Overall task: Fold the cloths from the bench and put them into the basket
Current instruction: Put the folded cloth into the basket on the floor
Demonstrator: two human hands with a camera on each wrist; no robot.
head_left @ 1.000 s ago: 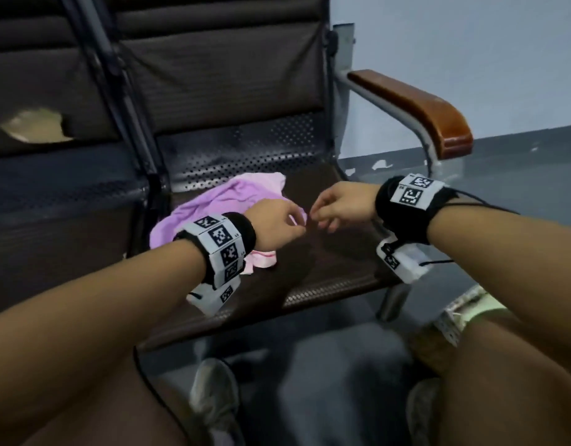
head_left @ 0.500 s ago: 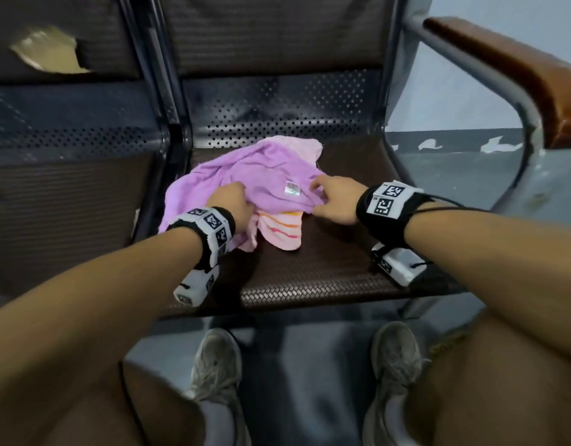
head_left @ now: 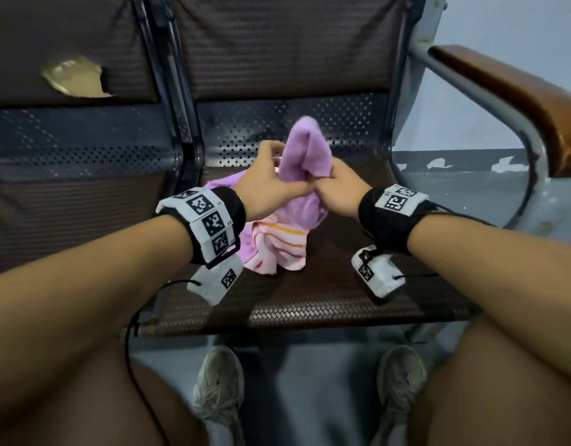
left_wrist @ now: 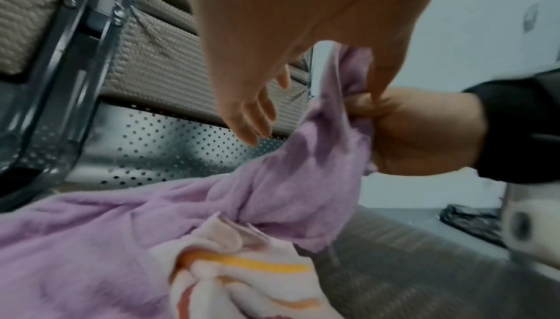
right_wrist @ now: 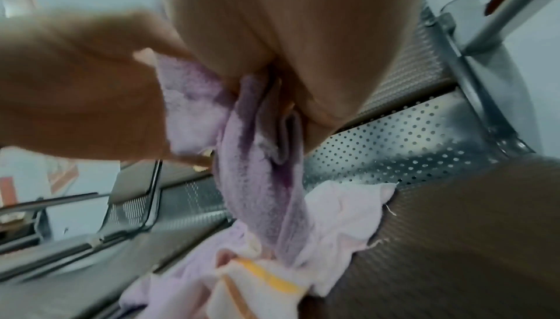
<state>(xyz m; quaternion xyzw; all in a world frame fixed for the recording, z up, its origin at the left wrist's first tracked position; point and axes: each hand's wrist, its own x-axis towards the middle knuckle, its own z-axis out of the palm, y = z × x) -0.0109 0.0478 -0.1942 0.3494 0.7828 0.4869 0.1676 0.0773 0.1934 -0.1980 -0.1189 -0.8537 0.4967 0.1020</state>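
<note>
Both hands, the left hand (head_left: 271, 185) and right hand (head_left: 337, 188), pinch the purple cloth (head_left: 306, 156), lifted unfolded above the worktop (head_left: 342, 291). The striped cloth (head_left: 277, 246) lies crumpled at 6 o'clock below it. No fold is complete; no basket is visible.

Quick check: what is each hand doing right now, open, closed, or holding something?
Left hand: thumb pinches the purple cloth; the other fingers are extended.
Right hand: closed, gripping the same purple cloth, lifting it off the bench seat.

Your hands meet over the seat (head_left: 326, 294), left hand (head_left: 265, 185) beside right hand (head_left: 337, 188), with the cloths (head_left: 277, 249) on it beneath them. The armrest (head_left: 503, 101) stands to your right, your shoes (head_left: 218, 391) below the seat's front edge.
</note>
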